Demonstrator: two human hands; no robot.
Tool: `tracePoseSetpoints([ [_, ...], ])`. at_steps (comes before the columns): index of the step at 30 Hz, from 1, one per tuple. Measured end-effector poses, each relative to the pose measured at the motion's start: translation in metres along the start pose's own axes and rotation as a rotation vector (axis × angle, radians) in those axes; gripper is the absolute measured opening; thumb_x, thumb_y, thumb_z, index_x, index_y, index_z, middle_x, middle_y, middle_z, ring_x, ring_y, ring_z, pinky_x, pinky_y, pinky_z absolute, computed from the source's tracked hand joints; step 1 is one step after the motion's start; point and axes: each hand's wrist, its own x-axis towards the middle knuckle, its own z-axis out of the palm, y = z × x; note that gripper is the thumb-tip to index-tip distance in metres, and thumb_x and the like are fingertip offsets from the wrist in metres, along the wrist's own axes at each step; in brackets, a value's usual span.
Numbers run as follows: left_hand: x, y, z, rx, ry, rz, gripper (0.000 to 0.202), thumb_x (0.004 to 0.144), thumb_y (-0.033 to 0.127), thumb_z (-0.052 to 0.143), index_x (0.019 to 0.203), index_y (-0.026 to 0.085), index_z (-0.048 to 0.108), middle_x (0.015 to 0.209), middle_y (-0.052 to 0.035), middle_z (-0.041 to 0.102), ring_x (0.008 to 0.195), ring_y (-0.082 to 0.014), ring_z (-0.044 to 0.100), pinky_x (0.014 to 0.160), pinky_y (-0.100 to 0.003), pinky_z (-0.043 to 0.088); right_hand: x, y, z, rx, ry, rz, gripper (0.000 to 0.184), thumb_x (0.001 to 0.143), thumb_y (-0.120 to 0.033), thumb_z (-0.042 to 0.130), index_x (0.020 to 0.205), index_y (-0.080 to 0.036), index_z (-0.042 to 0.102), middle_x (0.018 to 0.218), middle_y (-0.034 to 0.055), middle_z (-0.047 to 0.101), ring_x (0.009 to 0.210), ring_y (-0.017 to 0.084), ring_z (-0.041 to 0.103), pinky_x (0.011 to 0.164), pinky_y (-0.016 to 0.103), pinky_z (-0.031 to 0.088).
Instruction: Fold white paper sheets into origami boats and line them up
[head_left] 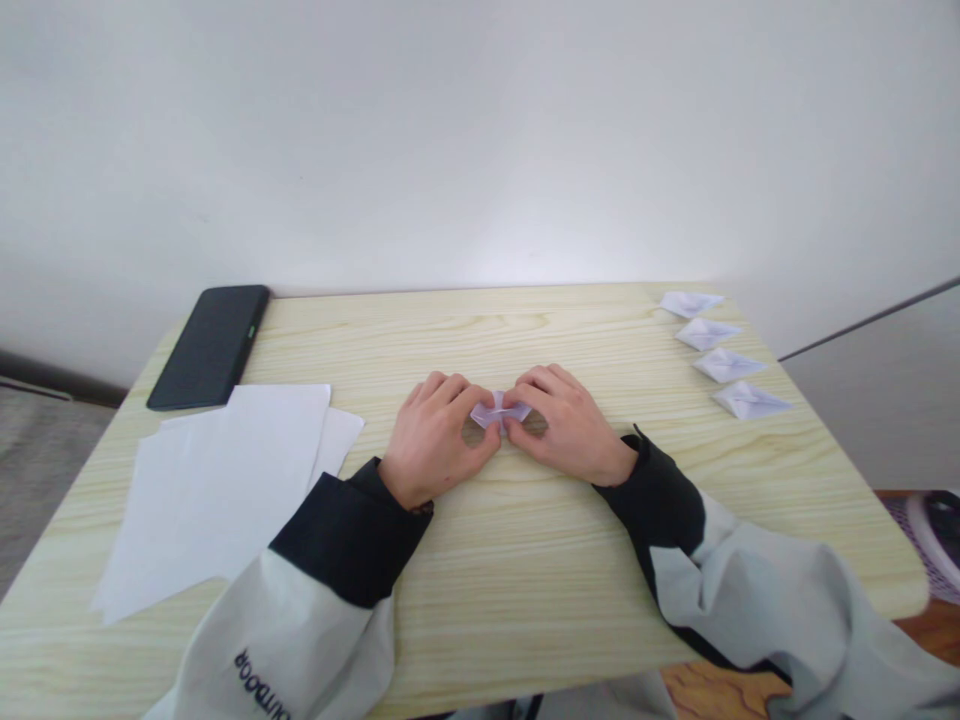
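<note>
A small folded piece of white paper (498, 409) lies on the light wooden table (525, 560) near its middle. My left hand (436, 438) pinches its left end with curled fingers. My right hand (566, 424) pinches the right end the same way. Both hands rest on the tabletop, and most of the paper is hidden under the fingers.
Loose white sheets (217, 485) lie at the left. A black phone (212, 345) rests at the back left corner. Several folded white paper shapes (724, 364) sit in a row along the right edge. A plain wall stands behind the table.
</note>
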Motion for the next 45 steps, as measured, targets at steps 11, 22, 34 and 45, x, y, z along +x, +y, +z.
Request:
tracePoseSetpoints([
  [11, -0.0007, 0.0012, 0.0006, 0.087, 0.000, 0.000, 0.023, 0.080, 0.034, 0.056, 0.097, 0.022, 0.064, 0.089, -0.0063, 0.061, 0.088, -0.0240, 0.052, 0.079, -0.038, 0.043, -0.0004, -0.0002, 0.0014, 0.007, -0.007, 0.010, 0.019, 0.079, -0.023, 0.060, 0.097, -0.019, 0.066, 0.091, 0.0068, 0.061, 0.088, 0.022, 0.052, 0.083, 0.038, 0.045],
  [22, -0.0001, 0.0016, 0.0017, 0.127, 0.000, -0.005, 0.021, 0.081, 0.035, 0.055, 0.096, 0.022, 0.063, 0.088, -0.0060, 0.062, 0.087, -0.0241, 0.052, 0.077, -0.037, 0.042, -0.0005, -0.0004, 0.0010, 0.017, -0.003, 0.009, 0.017, 0.081, -0.026, 0.059, 0.095, -0.019, 0.066, 0.091, 0.0072, 0.061, 0.088, 0.022, 0.052, 0.082, 0.038, 0.045],
  [34, -0.0013, 0.0013, 0.0038, 0.144, -0.015, -0.013, 0.022, 0.081, 0.036, 0.055, 0.096, 0.023, 0.064, 0.088, -0.0053, 0.064, 0.088, -0.0252, 0.053, 0.076, -0.039, 0.041, -0.0002, -0.0015, 0.0042, -0.015, -0.013, 0.038, 0.018, 0.079, -0.026, 0.061, 0.094, -0.019, 0.068, 0.091, 0.0065, 0.062, 0.088, 0.022, 0.052, 0.082, 0.037, 0.045],
  [45, -0.0002, -0.0011, 0.0017, 0.066, -0.010, -0.027, 0.022, 0.082, 0.032, 0.055, 0.099, 0.022, 0.064, 0.089, -0.0050, 0.063, 0.088, -0.0233, 0.054, 0.078, -0.036, 0.042, -0.0008, 0.0017, -0.0005, 0.086, -0.002, 0.022, 0.019, 0.085, -0.029, 0.057, 0.098, -0.018, 0.067, 0.090, 0.0064, 0.061, 0.088, 0.020, 0.053, 0.082, 0.035, 0.045],
])
